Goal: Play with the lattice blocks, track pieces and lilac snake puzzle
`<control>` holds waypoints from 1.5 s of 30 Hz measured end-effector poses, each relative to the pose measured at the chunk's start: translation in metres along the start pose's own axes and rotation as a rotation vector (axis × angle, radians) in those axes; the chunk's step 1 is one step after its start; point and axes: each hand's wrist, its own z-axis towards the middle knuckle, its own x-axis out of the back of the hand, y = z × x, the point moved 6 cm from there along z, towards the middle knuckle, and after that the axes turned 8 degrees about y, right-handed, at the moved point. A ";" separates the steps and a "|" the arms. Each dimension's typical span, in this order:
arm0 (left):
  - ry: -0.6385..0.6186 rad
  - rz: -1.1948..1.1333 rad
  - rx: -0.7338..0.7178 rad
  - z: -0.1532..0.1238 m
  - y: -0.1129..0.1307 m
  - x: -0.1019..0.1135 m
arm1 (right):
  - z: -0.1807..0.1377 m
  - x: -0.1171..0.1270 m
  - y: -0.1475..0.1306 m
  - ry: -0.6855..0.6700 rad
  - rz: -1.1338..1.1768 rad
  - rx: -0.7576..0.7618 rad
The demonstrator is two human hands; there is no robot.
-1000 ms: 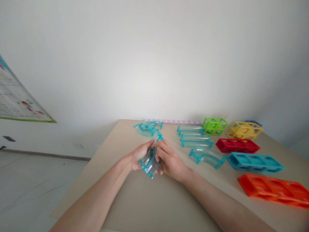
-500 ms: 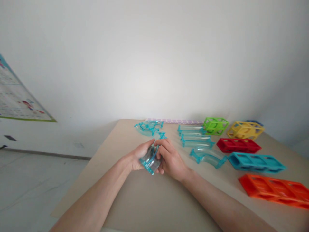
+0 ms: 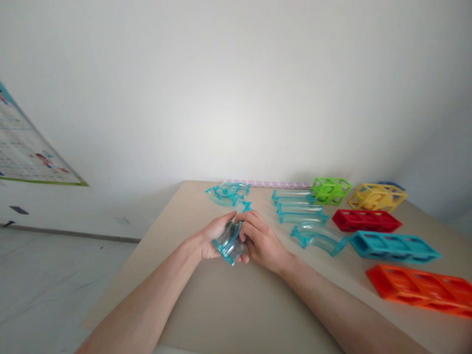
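The head view is giving me a beige table [image 3: 221, 309] spreading beneath the fingers, with a pale wall [image 3: 236, 98] rising beyond them, a poster [image 3: 33, 147] hanging far to their left and a marbled floor [image 3: 47, 280] lying below it. A patterned strip [image 3: 273, 185] is running along the table's back edge, past the fingertips. To the right of the fingers, open-frame blocks are sitting: green [image 3: 331, 191] and yellow [image 3: 376, 196] farther off, red [image 3: 366, 221], teal [image 3: 394, 247] and orange [image 3: 420, 289] nearer; rounded shapes are showing inside the yellow one, too blurred for me to identify. Two straight clear pieces [image 3: 300, 213] and a curved one [image 3: 320, 238] are lying nearer on that side, while more curved pieces [image 3: 226, 194] are overlapping beyond the fingertips. The held clear piece [image 3: 233, 250] is tilting between both hands, its blue-edged mouth pointing toward me and a blue ridge running lengthwise. My left hand [image 3: 214, 238] is gripping its left side; the right hand's [image 3: 263, 243] bent fingers are clasping the other.
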 end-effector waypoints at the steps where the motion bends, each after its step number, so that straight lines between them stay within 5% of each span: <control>1: 0.004 -0.005 0.008 0.000 0.000 0.000 | 0.000 0.000 0.000 -0.006 0.001 0.001; 13: 0.118 0.055 -0.003 0.000 0.001 0.003 | -0.002 0.000 0.002 -0.045 0.005 -0.013; 16: 0.315 0.111 -0.373 -0.001 0.021 0.009 | -0.003 0.006 0.003 0.066 0.027 -0.132; 20: 0.528 0.167 -0.856 -0.010 0.042 0.022 | -0.016 0.001 0.019 0.192 0.254 -0.515; 24: 0.481 0.210 -0.949 -0.009 0.043 0.021 | -0.026 -0.018 0.032 0.030 0.340 -0.677; 32: 0.539 0.335 -1.230 -0.036 0.059 0.009 | -0.025 -0.014 0.042 -0.059 0.113 -0.575; 40: 0.361 0.263 -1.256 -0.044 0.069 0.014 | -0.028 -0.016 0.045 -0.125 0.048 -0.570; 45: 0.384 0.230 -1.272 -0.044 0.069 0.017 | -0.029 -0.016 0.049 -0.148 -0.015 -0.517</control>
